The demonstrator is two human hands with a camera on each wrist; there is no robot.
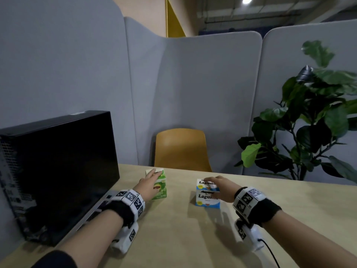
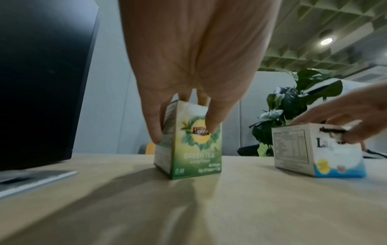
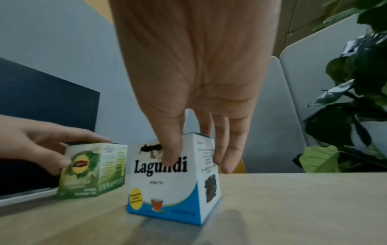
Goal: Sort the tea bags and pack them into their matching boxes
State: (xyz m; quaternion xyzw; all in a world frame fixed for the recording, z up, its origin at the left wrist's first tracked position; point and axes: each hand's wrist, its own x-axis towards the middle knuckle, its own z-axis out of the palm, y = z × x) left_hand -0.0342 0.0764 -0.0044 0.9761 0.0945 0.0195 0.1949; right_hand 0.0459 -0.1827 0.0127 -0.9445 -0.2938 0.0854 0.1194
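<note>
A green tea box stands upright on the wooden table, left of centre. My left hand comes down over its top and grips it, thumb on the front face and fingers on the side. To its right stands a white and blue Lagundi box. My right hand grips it from above, thumb on the printed front and fingers down the right side. No loose tea bags show in any view.
A black computer case stands at the left with a silver laptop edge beside it. A yellow chair sits behind the table's far edge, and a leafy plant at the right. Grey partitions close the back.
</note>
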